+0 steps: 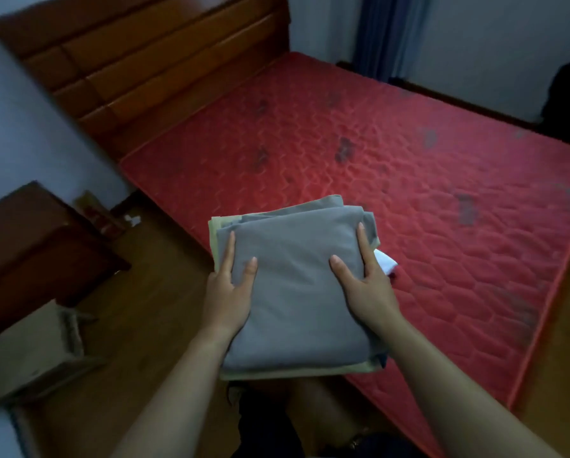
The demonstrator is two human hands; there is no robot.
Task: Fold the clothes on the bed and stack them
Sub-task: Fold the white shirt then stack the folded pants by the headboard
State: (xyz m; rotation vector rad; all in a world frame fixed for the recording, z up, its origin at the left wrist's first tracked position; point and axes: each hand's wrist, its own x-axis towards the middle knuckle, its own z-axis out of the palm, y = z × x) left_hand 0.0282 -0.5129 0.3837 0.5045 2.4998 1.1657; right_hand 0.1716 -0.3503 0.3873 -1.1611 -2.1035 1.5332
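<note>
A stack of folded clothes [293,292] is held up over the near left edge of the bed. A grey garment lies on top, a pale yellow-green one [215,239] is at the bottom, and a white piece [385,262] pokes out on the right. My left hand [226,292] grips the stack's left side, thumb and forefinger on top and the other fingers hidden below. My right hand [364,285] grips the right side the same way. The red quilted mattress [409,180] has no other clothes on it.
A wooden headboard [151,71] stands at the bed's far left end. A dark wooden bedside cabinet [35,249] and an open cardboard box [29,355] sit on the wood floor to my left. A blue curtain [386,34] hangs at the back, and a dark object [568,100] is at far right.
</note>
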